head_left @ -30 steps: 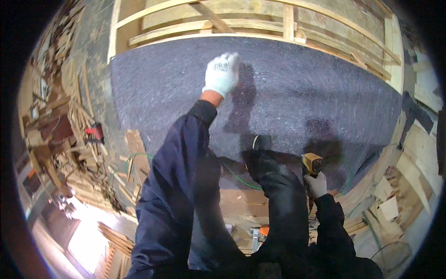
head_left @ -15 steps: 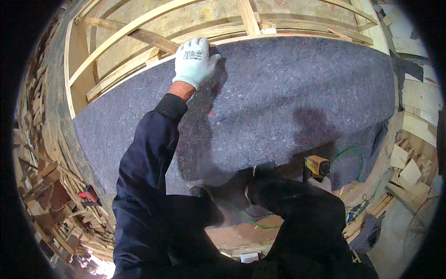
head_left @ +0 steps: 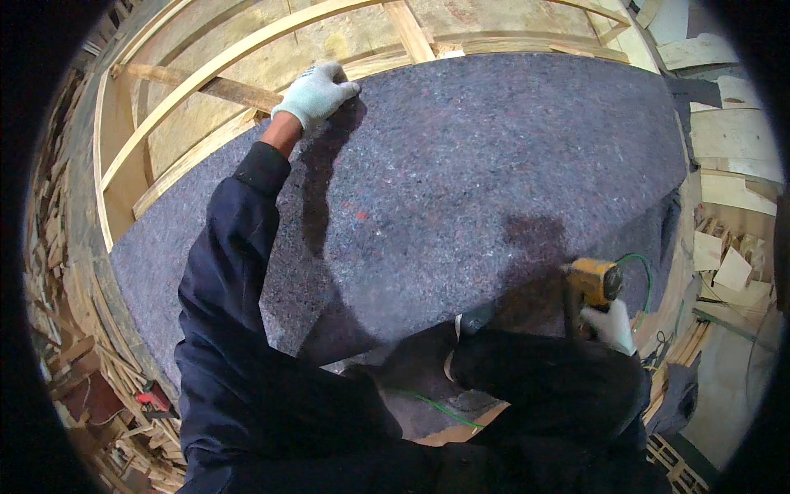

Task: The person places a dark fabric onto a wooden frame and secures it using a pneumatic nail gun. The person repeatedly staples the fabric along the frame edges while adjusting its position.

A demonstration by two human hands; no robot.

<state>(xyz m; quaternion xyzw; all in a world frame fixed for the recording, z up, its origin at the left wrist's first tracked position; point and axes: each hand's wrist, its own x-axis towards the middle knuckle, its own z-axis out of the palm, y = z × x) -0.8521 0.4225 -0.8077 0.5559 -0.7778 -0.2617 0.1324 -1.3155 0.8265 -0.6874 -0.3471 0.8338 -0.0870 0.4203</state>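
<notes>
A large grey-blue felt sheet (head_left: 461, 156) lies across a pale wooden frame (head_left: 118, 160). My left hand (head_left: 315, 95), in a white knit glove, is closed on the sheet's far edge at the frame's rail, its fingertips partly hidden. Lower right, my right hand (head_left: 611, 324), gloved too, is wrapped round the grip of a yellow and black air staple gun (head_left: 594, 281). The gun is held above the felt, beside my knee, and casts a shadow on it. A green air hose (head_left: 644, 276) curves behind the gun.
Wooden slats (head_left: 411, 33) cross the frame's uncovered far part. Scrap wood (head_left: 99, 305) is heaped on the left, near a red and black tool (head_left: 153, 398). Board offcuts (head_left: 732, 193) lie on the right. Another stretch of green hose (head_left: 436, 409) runs between my legs.
My right hand has lifted the staple gun and brought it slightly right. My left hand stays at the felt's far edge, turned a little. The whole view has shifted slightly.
</notes>
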